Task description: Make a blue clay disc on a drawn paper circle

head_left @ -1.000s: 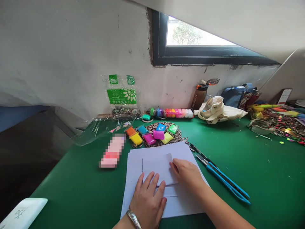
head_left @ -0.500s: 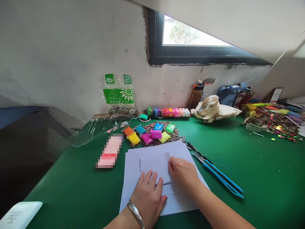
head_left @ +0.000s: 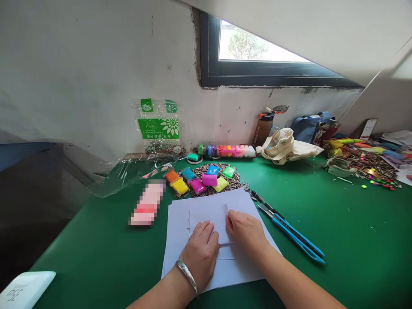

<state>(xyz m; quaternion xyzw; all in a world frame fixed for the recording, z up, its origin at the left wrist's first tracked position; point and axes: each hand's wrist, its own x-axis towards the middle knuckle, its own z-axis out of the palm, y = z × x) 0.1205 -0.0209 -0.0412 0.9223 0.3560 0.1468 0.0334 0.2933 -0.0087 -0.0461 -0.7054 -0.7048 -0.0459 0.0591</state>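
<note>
Head view: hands [head_left: 222,240] on paper [head_left: 207,214]

Pink thing [head_left: 146,204] left of the paper sheets [head_left: 180,223] is totally pixelated, can't tell what it is. White box [head_left: 22,289] is cut off at the bottom-left corner. Left hand [head_left: 201,253] covers the small folded paper's [head_left: 209,214] near edge. The seed bag's [head_left: 158,128] print is unreadable.

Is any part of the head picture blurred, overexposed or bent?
Head view: a pink object left of the white paper is pixelated; the window is blown out bright; wall lines bend toward the edges; both hands, left hand and right hand, look sharp.
</note>
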